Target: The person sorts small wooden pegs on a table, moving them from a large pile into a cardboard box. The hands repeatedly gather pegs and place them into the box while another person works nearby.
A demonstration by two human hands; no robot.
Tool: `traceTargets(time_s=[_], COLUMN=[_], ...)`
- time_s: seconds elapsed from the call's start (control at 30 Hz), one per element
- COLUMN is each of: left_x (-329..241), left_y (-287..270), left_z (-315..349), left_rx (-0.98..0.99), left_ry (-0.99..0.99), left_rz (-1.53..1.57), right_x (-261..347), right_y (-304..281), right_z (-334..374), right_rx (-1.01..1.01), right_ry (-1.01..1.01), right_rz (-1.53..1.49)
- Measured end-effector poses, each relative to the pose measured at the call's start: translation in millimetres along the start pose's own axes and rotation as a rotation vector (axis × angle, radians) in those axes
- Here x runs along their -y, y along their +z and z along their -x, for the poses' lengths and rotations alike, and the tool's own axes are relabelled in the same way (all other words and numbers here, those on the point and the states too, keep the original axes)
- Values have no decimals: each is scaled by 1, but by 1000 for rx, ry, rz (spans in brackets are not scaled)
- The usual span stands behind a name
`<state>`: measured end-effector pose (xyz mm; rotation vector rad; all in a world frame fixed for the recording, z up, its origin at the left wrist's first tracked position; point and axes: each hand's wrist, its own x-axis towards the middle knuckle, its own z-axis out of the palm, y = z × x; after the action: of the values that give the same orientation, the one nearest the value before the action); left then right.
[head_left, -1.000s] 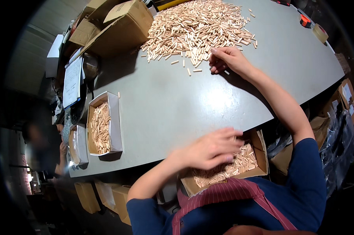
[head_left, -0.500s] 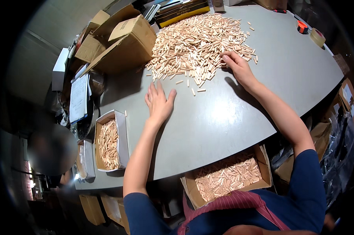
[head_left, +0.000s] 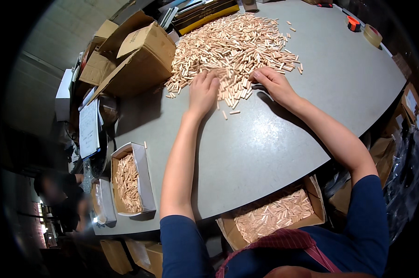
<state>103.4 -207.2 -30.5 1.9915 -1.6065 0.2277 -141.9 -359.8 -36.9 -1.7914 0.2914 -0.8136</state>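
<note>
A broad pile of short pale wooden dowel pegs (head_left: 232,44) covers the far middle of the grey table. At its near left edge lies my left hand (head_left: 203,94), back up, fingers bent over the pegs and thumb a little apart; it grips nothing that I can see. Some pegs beside its fingertips are blurred. My right hand (head_left: 278,87) is at the pile's near right edge, thumb and fingers drawn together in a pinch. Whatever lies between those fingertips is hidden. A few loose pegs (head_left: 235,112) rest on the table between the hands.
A long box of pegs (head_left: 143,178) stands at the table's left; another peg-filled carton (head_left: 318,201) sits below the near edge, against my body. Open cardboard boxes (head_left: 147,55) flank the pile's left. Tape (head_left: 372,35) and an orange-black tool (head_left: 353,23) lie far right. Another person (head_left: 61,199) is at far left.
My left hand has moved forward and right, from the bare tabletop onto the pile's edge, its fingers now bent. My right hand has shifted slightly left along the pile. The view has tilted a little.
</note>
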Motion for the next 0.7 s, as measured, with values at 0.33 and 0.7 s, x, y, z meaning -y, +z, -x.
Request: traceTargets(time_s=[0.33,0.7], left_x=[-56,-125], left_y=[-28,-59], left_z=[42,140], left_rx=[139,190], left_ry=[172,19], left_rz=[178,-47], right_x=[15,48], right_y=[5,28], right_z=[10,40], right_rx=[27,453], right_ry=[-11,-443], right_rz=[-19,462])
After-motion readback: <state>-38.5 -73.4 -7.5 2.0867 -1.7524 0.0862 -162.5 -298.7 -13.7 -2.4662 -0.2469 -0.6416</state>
